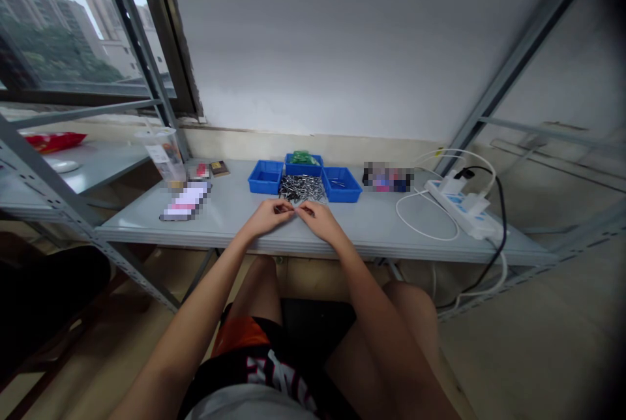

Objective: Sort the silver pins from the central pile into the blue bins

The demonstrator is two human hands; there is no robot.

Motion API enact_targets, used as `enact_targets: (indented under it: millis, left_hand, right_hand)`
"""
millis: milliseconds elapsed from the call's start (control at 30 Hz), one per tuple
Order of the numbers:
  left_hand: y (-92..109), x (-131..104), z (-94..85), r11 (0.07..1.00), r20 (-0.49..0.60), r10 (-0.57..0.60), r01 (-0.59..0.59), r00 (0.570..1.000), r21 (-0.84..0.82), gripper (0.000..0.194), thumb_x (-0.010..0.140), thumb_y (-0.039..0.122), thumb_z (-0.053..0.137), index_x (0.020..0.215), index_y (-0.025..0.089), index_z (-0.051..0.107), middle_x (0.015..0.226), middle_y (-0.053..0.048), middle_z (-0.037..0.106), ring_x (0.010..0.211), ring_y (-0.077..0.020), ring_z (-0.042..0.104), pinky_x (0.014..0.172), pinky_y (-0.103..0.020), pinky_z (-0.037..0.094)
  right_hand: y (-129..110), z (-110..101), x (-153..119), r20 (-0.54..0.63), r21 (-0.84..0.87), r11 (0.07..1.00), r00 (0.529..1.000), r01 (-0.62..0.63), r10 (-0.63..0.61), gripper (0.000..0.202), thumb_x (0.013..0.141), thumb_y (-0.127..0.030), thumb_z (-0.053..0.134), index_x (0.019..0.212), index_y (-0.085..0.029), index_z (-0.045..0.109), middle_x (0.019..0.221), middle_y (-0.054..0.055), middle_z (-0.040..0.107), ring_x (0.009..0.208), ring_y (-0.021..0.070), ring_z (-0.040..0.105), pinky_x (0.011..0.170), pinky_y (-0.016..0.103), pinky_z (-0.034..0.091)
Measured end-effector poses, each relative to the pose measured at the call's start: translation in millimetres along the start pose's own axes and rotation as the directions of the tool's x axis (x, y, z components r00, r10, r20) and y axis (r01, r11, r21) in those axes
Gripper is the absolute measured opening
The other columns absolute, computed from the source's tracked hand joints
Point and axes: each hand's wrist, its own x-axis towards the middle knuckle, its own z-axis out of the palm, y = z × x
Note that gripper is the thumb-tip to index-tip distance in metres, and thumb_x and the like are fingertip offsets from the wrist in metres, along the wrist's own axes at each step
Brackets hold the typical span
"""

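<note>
The left hand and the right hand rested on the near part of the grey tabletop, drawn in toward each other so that their fingertips nearly met. Each hand had its fingers pinched on a small metal piece between them (too small to make out; it may have been one piece or two). Both forearms reached forward from the person's lap, above bare knees and dark shorts.

Just beyond the fingertips lay a pile of small metal parts, loose on the tabletop and close to the hands. Behind the pile stood three blue bins: a left bin, a rear bin holding something green, and a right bin with a few small pieces inside.

Farther left sat a clear plastic cup, with a blurred flat object lying in front of it near the tabletop's edge. To the right of the bins lay another blurred object, and beyond it a white power strip with plugs in it, a white cable looping over the surface and a black cable running off the edge. A window filled the upper left, and a plain wall stood behind the tabletop.
</note>
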Motion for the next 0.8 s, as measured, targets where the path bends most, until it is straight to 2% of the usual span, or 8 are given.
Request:
enact_targets:
  millis: [267,800]
  left_hand:
    - [0.0,-1.4,0.6,1.000,0.054,0.006,-0.007,0.999,0.008,0.022,0.075,0.031,0.060,0.084,0.013,0.066,0.079,-0.004,0.065,0.074,-0.0151,0.057,0.070,-0.026,0.044]
    - [3.7,-1.7,0.4,0.999,0.067,0.012,-0.015,0.998,0.037,0.022,0.075,0.031,0.059,0.082,0.012,0.067,0.074,-0.003,0.065,0.070,-0.0145,0.056,0.067,-0.025,0.044]
  right_hand:
    - [-2.2,-0.2,-0.5,0.044,-0.016,1.000,0.999,-0.001,0.002,0.014,0.085,-0.028,0.056,0.086,-0.019,0.067,0.080,0.002,0.067,0.070,0.0127,0.057,0.069,0.025,0.042]
    - [0.3,0.0,0.4,0.069,-0.036,0.999,0.997,0.021,-0.018,0.014,0.084,-0.020,0.054,0.088,-0.018,0.067,0.083,0.002,0.068,0.072,0.0131,0.058,0.069,0.024,0.042]
